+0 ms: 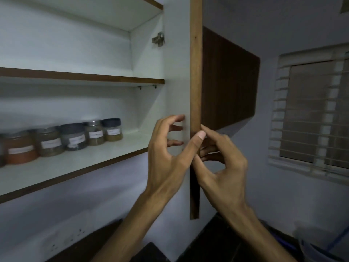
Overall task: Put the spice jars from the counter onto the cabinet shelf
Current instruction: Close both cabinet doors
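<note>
Several labelled spice jars (73, 137) stand in a row on the left of the lower cabinet shelf (79, 170), holding red, brown and dark spices. The open cabinet door (196, 72) shows edge-on in the middle. My left hand (170, 150) rests its fingertips on the door's white inner face, with the thumb across the wooden edge. My right hand (222, 167) holds the same edge from the outer side, its fingers partly hidden behind the door. Neither hand holds a jar.
An upper shelf (85, 77) sits above the jars, with a door hinge (158, 39) at its right. A closed brown cabinet (230, 82) hangs to the right, next to a louvred window (311, 114). Below are the dark counter (207, 244) and wall sockets (66, 241).
</note>
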